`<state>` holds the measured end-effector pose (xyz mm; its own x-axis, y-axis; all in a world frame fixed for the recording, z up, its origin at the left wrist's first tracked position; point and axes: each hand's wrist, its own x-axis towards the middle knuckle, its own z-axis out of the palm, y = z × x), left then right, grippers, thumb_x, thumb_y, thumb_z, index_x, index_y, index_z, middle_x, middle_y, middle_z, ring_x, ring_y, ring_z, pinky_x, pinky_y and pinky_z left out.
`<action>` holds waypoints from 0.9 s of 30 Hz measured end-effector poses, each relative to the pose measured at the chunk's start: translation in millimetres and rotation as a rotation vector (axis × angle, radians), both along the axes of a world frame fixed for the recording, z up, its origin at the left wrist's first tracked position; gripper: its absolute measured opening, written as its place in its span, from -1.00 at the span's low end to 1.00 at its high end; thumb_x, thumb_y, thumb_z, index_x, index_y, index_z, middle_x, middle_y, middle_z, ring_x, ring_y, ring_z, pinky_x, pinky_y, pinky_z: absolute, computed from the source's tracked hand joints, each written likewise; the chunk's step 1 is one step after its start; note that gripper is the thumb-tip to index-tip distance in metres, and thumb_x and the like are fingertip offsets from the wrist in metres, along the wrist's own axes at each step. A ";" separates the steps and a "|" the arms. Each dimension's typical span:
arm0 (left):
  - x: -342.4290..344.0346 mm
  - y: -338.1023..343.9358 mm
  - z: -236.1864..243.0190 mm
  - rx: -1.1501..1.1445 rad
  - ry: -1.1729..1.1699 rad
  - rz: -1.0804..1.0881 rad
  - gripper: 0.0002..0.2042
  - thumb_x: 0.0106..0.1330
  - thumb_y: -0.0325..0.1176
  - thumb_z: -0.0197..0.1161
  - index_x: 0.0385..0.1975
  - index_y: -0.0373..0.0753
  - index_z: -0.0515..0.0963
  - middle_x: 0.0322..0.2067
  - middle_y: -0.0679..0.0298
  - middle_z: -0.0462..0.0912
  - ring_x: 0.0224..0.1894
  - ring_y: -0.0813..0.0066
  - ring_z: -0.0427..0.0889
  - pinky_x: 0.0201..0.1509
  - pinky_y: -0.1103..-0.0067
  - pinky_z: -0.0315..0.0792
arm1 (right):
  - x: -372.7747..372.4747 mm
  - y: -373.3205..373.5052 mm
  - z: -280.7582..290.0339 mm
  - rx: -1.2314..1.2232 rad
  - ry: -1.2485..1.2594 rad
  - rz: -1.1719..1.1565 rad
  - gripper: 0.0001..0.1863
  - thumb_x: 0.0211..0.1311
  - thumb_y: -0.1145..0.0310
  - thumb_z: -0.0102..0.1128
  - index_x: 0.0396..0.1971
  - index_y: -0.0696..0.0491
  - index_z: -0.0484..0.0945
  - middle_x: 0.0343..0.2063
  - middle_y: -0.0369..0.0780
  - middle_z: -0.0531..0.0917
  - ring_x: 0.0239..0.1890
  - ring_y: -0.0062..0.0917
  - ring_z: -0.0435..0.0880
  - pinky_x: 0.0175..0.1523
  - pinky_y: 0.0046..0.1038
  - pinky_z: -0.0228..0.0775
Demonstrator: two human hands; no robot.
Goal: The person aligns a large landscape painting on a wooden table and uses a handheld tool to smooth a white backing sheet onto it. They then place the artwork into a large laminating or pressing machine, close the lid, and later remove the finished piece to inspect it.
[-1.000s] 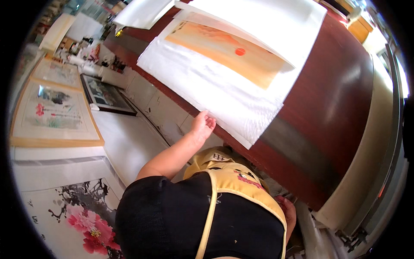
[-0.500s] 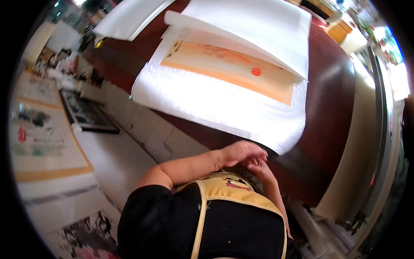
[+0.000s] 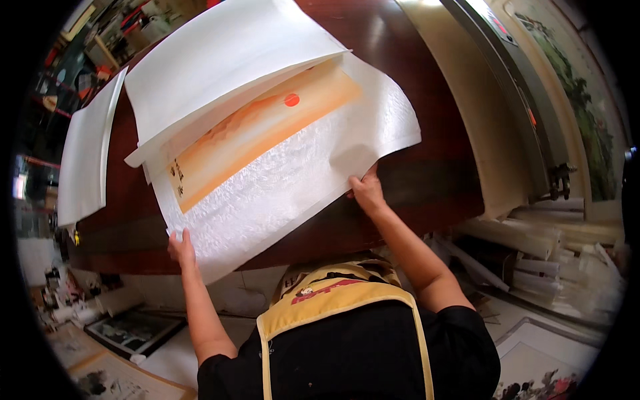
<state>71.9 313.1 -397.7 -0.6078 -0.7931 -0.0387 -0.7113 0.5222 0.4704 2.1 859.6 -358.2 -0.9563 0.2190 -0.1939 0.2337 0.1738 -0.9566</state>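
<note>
A large white textured sheet (image 3: 267, 200) lies on a dark red table, its near edge drooping over the table's edge. On it is an orange landscape painting (image 3: 247, 160) with a red sun and dark brushed characters at its left end. Another white sheet (image 3: 227, 60) covers the painting's far side, its near edge lifted. My left hand (image 3: 181, 247) grips the textured sheet at its left edge, thumb up. With thumb on top and fingers underneath, my right hand (image 3: 368, 190) pinches the sheet's near edge toward the right, where the paper buckles.
A stack of white paper (image 3: 90, 160) lies at the table's (image 3: 427, 180) left end. To the right stands a long machine with a dark rail (image 3: 507, 87). Rolled papers (image 3: 527, 240) are piled below it. Framed pictures (image 3: 137, 330) lie at the lower left.
My hands were together near my waist, off the paper. They have spread apart and taken hold of the textured sheet. My view has also turned, so the table appears rotated.
</note>
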 end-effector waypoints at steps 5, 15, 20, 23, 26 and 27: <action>-16.6 -18.0 5.8 0.348 0.047 0.041 -0.39 0.32 -0.03 0.33 0.24 -0.31 0.45 0.25 -0.13 0.45 0.29 0.04 0.44 0.38 0.28 0.29 | -43.9 38.7 23.1 0.297 0.207 -0.063 -0.02 0.20 0.44 0.05 0.51 0.08 -0.35 -0.32 -0.16 0.70 -0.55 -0.51 0.63 -0.45 -0.46 0.52; -112.8 -13.3 16.6 0.961 0.351 0.153 -0.47 0.30 -0.10 0.39 0.18 -0.23 0.47 0.23 0.19 0.41 0.23 0.31 0.33 0.25 0.27 0.27 | -214.2 201.2 53.9 0.386 0.289 -0.289 -0.07 0.27 0.53 0.16 0.55 -0.04 -0.17 0.22 -0.10 0.50 0.17 -0.26 0.56 0.29 -0.27 0.36; -99.5 131.0 16.3 1.165 0.504 0.322 -0.66 0.27 -0.16 0.43 -0.13 -0.17 0.48 -0.21 0.34 0.37 -0.19 0.45 0.39 -0.02 0.35 0.43 | -192.6 282.0 41.6 -0.461 -0.143 -0.325 -0.47 0.44 0.23 0.17 0.31 0.09 0.34 0.01 -0.16 0.61 0.00 -0.40 0.61 0.14 -0.35 0.50; -87.8 165.4 23.9 1.259 0.531 0.369 -0.66 0.32 -0.21 0.37 -0.06 -0.25 0.45 -0.17 0.26 0.41 -0.17 0.39 0.46 -0.02 0.32 0.51 | -102.4 237.5 33.0 -0.591 -0.163 -0.072 -0.56 0.45 0.20 0.15 0.18 0.14 0.46 0.11 -0.18 0.61 0.10 -0.41 0.61 0.20 -0.30 0.49; -98.3 187.4 45.8 1.390 0.502 0.312 -0.72 0.38 -0.26 0.28 -0.06 -0.28 0.47 -0.14 0.19 0.51 -0.08 0.31 0.55 0.01 0.31 0.53 | -15.1 209.8 38.9 -0.711 -0.350 0.184 -0.47 0.37 0.21 0.26 0.24 0.13 0.44 0.12 -0.22 0.61 0.13 -0.42 0.61 0.25 -0.25 0.48; -97.8 196.6 43.2 1.391 0.491 0.269 -0.74 0.39 -0.26 0.26 -0.06 -0.27 0.48 -0.16 0.20 0.54 -0.10 0.31 0.56 0.00 0.33 0.53 | 9.0 203.9 36.6 -0.646 -0.445 0.228 -0.44 0.33 0.21 0.31 0.24 0.14 0.44 0.12 -0.22 0.61 0.13 -0.42 0.61 0.25 -0.24 0.48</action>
<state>-26.0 509.7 -354.4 -0.6296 -0.3822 -0.6764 -0.3391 -0.6481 0.6819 11.1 1063.5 -321.7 -0.7678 -0.2566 -0.5870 0.6406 -0.2914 -0.7105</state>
